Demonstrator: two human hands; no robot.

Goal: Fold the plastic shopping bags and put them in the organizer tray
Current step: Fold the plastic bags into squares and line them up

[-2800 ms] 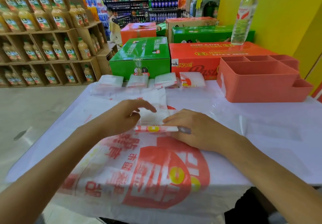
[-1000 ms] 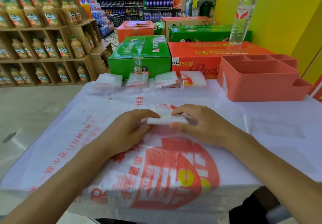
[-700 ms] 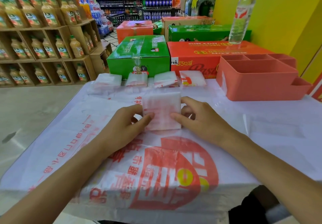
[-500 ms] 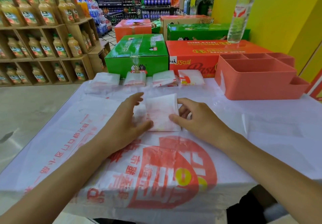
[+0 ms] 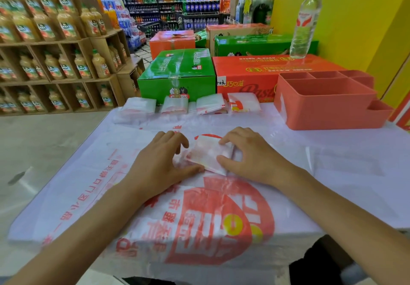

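Pinching the folded bag (image 5: 207, 155) at its right edge, the right hand (image 5: 248, 156) steadies it on the flat bags (image 5: 199, 218) covering the table, the left hand (image 5: 162, 162) touching its left edge with loosely bent fingers, the organizer tray (image 5: 328, 107) well apart at far right

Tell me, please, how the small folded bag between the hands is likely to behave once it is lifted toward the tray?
The folded bag is thin film, so it is probably very light and floppy. Its layers look puffed, so it may spring open unless the right hand pinches it. On the glossy flat bag beneath, it would likely slide easily.
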